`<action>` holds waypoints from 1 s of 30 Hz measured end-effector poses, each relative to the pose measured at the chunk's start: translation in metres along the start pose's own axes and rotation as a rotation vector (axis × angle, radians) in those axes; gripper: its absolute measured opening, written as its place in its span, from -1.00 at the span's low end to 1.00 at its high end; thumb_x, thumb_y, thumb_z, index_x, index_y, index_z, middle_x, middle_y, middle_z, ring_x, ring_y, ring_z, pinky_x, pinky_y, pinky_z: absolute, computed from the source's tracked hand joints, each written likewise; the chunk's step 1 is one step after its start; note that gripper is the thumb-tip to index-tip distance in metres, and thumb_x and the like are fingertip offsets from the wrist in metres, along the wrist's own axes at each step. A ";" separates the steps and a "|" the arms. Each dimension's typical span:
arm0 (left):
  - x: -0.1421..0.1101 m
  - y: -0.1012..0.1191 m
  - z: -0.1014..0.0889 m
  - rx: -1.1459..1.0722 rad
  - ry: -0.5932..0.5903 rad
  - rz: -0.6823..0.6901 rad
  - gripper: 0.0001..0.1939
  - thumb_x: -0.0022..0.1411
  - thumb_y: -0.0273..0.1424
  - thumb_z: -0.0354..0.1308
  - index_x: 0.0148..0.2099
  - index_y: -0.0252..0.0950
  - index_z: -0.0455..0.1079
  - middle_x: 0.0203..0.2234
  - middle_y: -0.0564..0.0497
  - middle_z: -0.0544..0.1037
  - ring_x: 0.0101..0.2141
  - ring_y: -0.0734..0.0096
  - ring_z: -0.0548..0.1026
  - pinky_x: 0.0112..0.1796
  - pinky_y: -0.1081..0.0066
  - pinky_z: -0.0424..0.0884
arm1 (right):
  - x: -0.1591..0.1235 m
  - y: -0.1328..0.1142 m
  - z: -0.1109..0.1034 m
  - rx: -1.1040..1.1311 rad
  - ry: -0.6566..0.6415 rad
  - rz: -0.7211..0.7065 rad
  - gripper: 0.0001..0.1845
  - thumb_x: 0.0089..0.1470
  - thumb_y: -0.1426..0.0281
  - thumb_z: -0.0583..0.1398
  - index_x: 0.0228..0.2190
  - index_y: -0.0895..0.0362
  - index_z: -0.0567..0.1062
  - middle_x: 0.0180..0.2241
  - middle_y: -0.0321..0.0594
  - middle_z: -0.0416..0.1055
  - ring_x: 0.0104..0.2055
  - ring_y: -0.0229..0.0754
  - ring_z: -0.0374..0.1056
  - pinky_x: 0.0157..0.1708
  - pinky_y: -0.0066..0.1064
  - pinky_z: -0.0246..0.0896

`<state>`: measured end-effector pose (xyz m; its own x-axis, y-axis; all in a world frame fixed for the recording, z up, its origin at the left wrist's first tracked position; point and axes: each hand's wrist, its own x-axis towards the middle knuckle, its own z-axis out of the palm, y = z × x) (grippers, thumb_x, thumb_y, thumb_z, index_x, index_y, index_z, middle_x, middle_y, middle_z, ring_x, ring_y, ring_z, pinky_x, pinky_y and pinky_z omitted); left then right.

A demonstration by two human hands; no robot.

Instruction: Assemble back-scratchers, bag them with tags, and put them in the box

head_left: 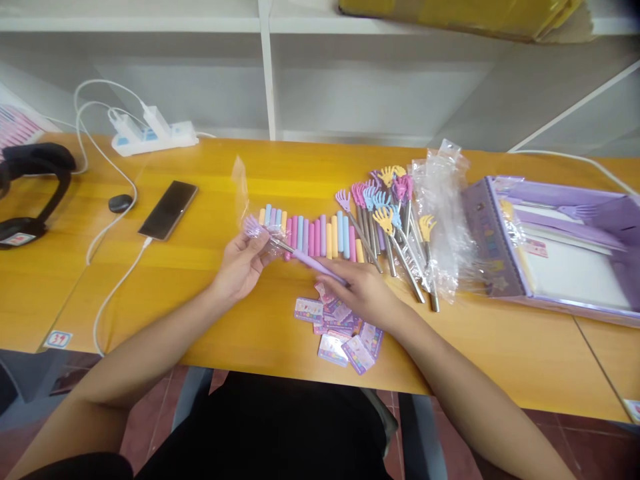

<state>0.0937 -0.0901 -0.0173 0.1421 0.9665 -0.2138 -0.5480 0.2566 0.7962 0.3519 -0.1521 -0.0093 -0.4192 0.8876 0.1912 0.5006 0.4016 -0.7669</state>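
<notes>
Black top (260,433), dark sleeve (85,467), bare hands (303,280)

Box (510,263): purple, multicoloured lettering on side. Handle sleeves (323,237): pink, blue, yellow, lilac. Power strip (167,138): white and blue. Tabletop (210,340): orange-yellow.

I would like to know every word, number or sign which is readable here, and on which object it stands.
"39", its second digit less sure: on the sticker at the desk's front edge, on the left.
Too small or blurred to read: print on the small cards, lettering on the purple box, and the white label on the black headset.
</notes>
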 end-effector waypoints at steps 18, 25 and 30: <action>-0.009 -0.005 0.003 0.029 -0.076 0.005 -0.64 0.14 -0.25 0.62 -0.16 -0.31 0.59 -0.22 -0.02 0.73 -0.21 0.38 0.71 -0.17 0.47 0.67 | 0.001 -0.001 -0.002 0.584 -0.045 0.178 -0.68 0.17 0.24 0.50 -0.06 0.01 0.66 -0.26 -0.31 0.65 -0.33 -0.26 0.51 -0.27 -0.32 0.48; -0.021 -0.016 0.005 0.103 -0.167 -0.060 -0.58 0.16 -0.22 0.61 -0.09 -0.29 0.53 -0.27 -0.03 0.73 -0.27 0.28 0.73 -0.21 0.37 0.68 | 0.002 0.001 0.006 0.424 0.015 0.103 -0.56 0.08 0.09 0.55 -0.23 0.06 0.54 -0.33 -0.34 0.52 -0.37 -0.28 0.40 -0.34 -0.37 0.32; -0.034 -0.026 0.005 0.229 -0.293 -0.111 -0.64 0.24 -0.20 0.55 -0.06 -0.29 0.57 -0.18 -0.11 0.75 -0.20 0.19 0.75 -0.13 0.25 0.69 | 0.001 0.001 0.015 0.358 0.061 0.130 -0.44 0.06 0.07 0.56 -0.14 0.05 0.44 -0.33 -0.33 0.47 -0.36 -0.25 0.40 -0.38 -0.38 0.29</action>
<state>0.1076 -0.1292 -0.0282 0.4376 0.8846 -0.1613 -0.3229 0.3220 0.8900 0.3408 -0.1542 -0.0195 -0.3186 0.9419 0.1064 0.2460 0.1906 -0.9503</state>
